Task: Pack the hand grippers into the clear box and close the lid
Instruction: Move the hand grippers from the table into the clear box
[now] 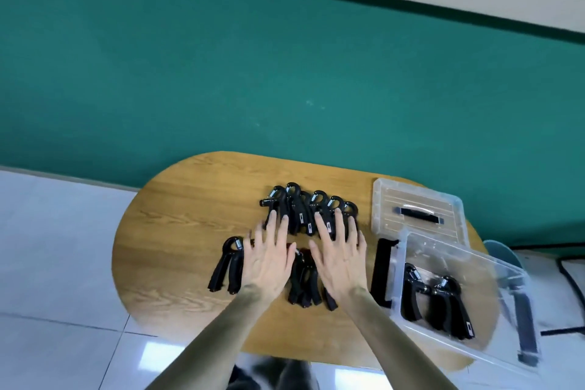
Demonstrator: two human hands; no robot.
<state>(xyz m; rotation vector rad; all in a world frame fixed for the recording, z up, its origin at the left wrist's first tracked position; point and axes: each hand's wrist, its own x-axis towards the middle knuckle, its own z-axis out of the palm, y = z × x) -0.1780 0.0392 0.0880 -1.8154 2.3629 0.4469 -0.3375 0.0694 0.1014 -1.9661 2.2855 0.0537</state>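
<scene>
Several black hand grippers [300, 209] lie in a far row on the wooden table [177, 218], with more in a near row [226, 266]. My left hand [269, 260] and my right hand [340, 255] hover flat over them, fingers spread, fingertips reaching the far row, holding nothing. The clear box [493, 266] stands at the table's right end with two hand grippers inside [443, 301]. Its clear lid [418, 199], with a black handle, lies flat behind the box.
A black latch [381, 272] hangs on the box's left end, another on its right end. The table sits against a green wall [253, 73]. White tiled floor lies to the left. A chair edge shows past the table's right end.
</scene>
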